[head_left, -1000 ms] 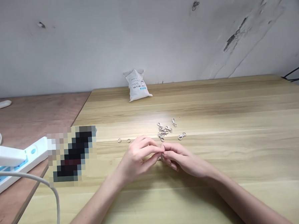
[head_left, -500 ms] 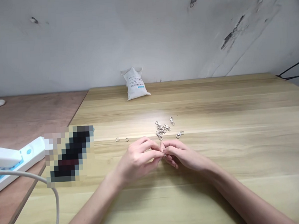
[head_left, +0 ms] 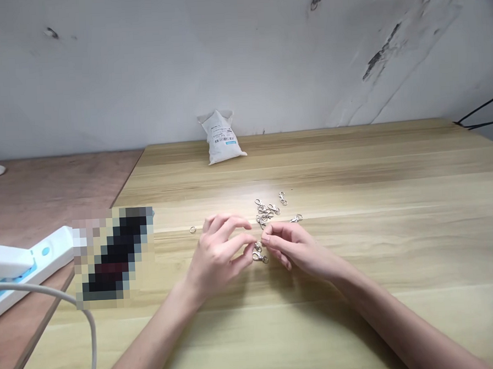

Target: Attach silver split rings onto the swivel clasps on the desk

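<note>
- Silver swivel clasps [head_left: 258,254] lie on the pale wood table [head_left: 353,162] between the hands; a loose heap [head_left: 264,212] sits just above.
- Left hand [head_left: 217,257], right hand [head_left: 297,249]: apart, fingers curled beside the clasps; any pinch hard to make out.
- White bag [head_left: 221,137], upper middle: barcode [head_left: 222,140], blue label [head_left: 231,143], print unreadable.
- Pixelated patch [head_left: 113,255], left of the hands, hides whatever lies there.

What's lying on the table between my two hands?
In the head view, a silver swivel clasp lies on the wooden tabletop, between your left hand and right hand.
</note>
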Demonstrator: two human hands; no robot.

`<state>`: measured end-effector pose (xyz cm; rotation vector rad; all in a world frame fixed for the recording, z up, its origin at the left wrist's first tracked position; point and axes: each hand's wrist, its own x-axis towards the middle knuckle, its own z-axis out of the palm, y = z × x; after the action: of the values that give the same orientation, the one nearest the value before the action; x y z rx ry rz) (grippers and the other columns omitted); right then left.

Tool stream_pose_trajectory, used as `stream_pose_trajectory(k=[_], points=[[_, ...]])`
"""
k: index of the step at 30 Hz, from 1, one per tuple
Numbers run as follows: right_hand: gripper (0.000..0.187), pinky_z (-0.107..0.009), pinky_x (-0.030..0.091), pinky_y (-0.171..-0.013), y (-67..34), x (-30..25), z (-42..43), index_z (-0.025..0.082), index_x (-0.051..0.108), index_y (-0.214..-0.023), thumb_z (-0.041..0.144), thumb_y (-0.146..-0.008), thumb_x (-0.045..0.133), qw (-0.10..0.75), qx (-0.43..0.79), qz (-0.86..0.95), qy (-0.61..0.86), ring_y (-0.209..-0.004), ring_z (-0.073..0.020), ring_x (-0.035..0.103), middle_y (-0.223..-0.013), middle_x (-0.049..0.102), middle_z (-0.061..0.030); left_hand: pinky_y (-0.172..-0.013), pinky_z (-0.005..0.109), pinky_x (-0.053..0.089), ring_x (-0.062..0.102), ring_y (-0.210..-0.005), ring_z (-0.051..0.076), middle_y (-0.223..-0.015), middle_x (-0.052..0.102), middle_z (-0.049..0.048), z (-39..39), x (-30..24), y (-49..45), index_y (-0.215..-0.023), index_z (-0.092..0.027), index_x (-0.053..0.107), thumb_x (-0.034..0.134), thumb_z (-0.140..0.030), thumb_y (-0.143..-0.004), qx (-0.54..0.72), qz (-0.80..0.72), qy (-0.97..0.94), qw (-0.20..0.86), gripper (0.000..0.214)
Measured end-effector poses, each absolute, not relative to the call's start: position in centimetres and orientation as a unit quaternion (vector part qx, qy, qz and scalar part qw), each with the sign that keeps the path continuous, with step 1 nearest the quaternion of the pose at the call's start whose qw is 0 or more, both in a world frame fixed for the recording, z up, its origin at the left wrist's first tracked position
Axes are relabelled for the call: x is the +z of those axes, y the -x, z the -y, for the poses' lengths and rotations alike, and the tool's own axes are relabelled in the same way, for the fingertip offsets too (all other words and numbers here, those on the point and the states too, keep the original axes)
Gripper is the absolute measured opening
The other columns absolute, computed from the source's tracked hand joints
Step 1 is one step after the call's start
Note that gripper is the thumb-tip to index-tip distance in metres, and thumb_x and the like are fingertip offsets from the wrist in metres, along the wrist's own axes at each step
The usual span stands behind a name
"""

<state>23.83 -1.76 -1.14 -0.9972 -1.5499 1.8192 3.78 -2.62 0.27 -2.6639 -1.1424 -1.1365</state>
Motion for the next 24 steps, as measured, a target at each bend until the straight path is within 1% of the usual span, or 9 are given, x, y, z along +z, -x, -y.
stream_pose_trajectory(k=[2, 5, 9, 12, 14, 16, 19, 22, 24], points=[[0.027, -0.021, 0.034, -0.046, -23.7, -1.3, 1.8, 0.018, 0.059, -0.086, 0.044, -0.094, 0.053, 0.296, 0.590, 0.636, 0.400, -0.049, -0.0078, 0.039, -0.061, 0.048, 0.0048, -0.091, 0.040, 0.042, 0.060, -0.102, 0.021, -0.099, 0.070, 0.0025, 2.6, 0.2, -3.7, -0.080, -0.022, 0.067, 0.063, -0.016, -0.083, -0.347, 0.395, 0.850, 0.021, 0.008], [0.017, -0.023, 0.034, -0.053, -23.3, -1.7, 2.3, 0.017, 0.063, -0.092, 0.029, -0.095, 0.052, 0.343, 0.355, 0.773, 0.398, -0.057, -0.0096, 0.045, -0.066, 0.055, 0.0013, -0.104, 0.046, 0.035, 0.058, -0.110, 0.023, -0.102, 0.069, 0.0030, 2.4, -0.2, -3.4, -0.079, -0.022, 0.067, 0.061, -0.016, -0.083, -0.322, 0.427, 0.844, 0.037, 0.009], [0.015, -0.026, 0.032, -0.054, -23.2, -2.0, 2.9, 0.017, 0.062, -0.082, 0.020, -0.093, 0.052, 0.333, 0.164, 0.871, 0.321, -0.061, -0.0114, 0.047, -0.069, 0.056, -0.0012, -0.107, 0.050, 0.032, 0.057, -0.115, 0.026, -0.106, 0.068, 0.0045, 2.1, -0.2, -2.9, -0.080, -0.021, 0.068, 0.061, -0.017, -0.084, -0.319, 0.463, 0.825, 0.059, 0.009], [0.008, -0.025, 0.036, -0.053, -23.3, -1.8, 2.7, 0.017, 0.062, -0.092, 0.024, -0.091, 0.058, 0.360, 0.198, 0.837, 0.361, -0.059, -0.0107, 0.046, -0.076, 0.057, -0.0019, -0.107, 0.051, 0.033, 0.056, -0.118, 0.026, -0.109, 0.068, 0.0047, 2.2, 0.1, -2.9, -0.082, -0.022, 0.068, 0.062, -0.017, -0.083, -0.348, 0.456, 0.816, 0.073, 0.008], [0.026, -0.025, 0.042, -0.057, -23.4, -1.5, 2.4, 0.018, 0.060, -0.112, 0.029, -0.089, 0.062, 0.365, 0.259, 0.805, 0.390, -0.067, -0.0124, 0.052, -0.092, 0.059, -0.0056, -0.108, 0.049, 0.034, 0.056, -0.118, 0.025, -0.110, 0.068, 0.0045, 2.4, 0.3, -3.3, -0.082, -0.022, 0.068, 0.065, -0.016, -0.082, -0.368, 0.427, 0.821, 0.089, 0.008], [0.032, -0.028, 0.049, -0.071, -23.5, -1.2, 2.1, 0.021, 0.058, -0.121, 0.029, -0.090, 0.062, 0.358, 0.316, 0.793, 0.377, -0.089, -0.0165, 0.057, -0.108, 0.057, -0.0087, -0.109, 0.048, 0.035, 0.056, -0.120, 0.024, -0.111, 0.068, 0.0043, 2.7, 0.3, -3.7, -0.083, -0.023, 0.068, 0.066, -0.014, -0.080, -0.382, 0.394, 0.830, 0.102, 0.009], [0.012, -0.034, 0.046, -0.091, -23.5, -0.7, 1.9, 0.023, 0.066, -0.102, 0.025, -0.093, 0.057, 0.354, 0.364, 0.794, 0.335, -0.106, -0.0184, 0.055, -0.111, 0.057, -0.0073, -0.110, 0.048, 0.034, 0.055, -0.121, 0.023, -0.114, 0.068, 0.0042, 3.0, 0.3, -4.0, -0.088, -0.024, 0.068, 0.067, -0.012, -0.079, -0.392, 0.363, 0.837, 0.117, 0.015], [0.013, -0.033, 0.046, -0.086, -23.7, -0.6, 1.6, 0.021, 0.064, -0.088, 0.023, -0.095, 0.054, 0.336, 0.343, 0.814, 0.326, -0.096, -0.0167, 0.056, -0.102, 0.061, -0.0055, -0.113, 0.050, 0.031, 0.054, -0.123, 0.023, -0.117, 0.067, 0.0037, 3.0, 0.4, -3.8, -0.087, -0.024, 0.067, 0.066, -0.012, -0.079, -0.384, 0.357, 0.843, 0.122, 0.014], [0.014, -0.035, 0.044, -0.084, -24.0, -0.7, 1.3, 0.021, 0.064, -0.087, 0.023, -0.096, 0.053, 0.322, 0.255, 0.852, 0.326, -0.092, -0.0177, 0.056, -0.097, 0.064, -0.0052, -0.114, 0.053, 0.027, 0.052, -0.126, 0.025, -0.120, 0.066, 0.0037, 2.9, 0.5, -3.6, -0.084, -0.024, 0.067, 0.064, -0.013, -0.081, -0.368, 0.366, 0.848, 0.104, 0.011]])
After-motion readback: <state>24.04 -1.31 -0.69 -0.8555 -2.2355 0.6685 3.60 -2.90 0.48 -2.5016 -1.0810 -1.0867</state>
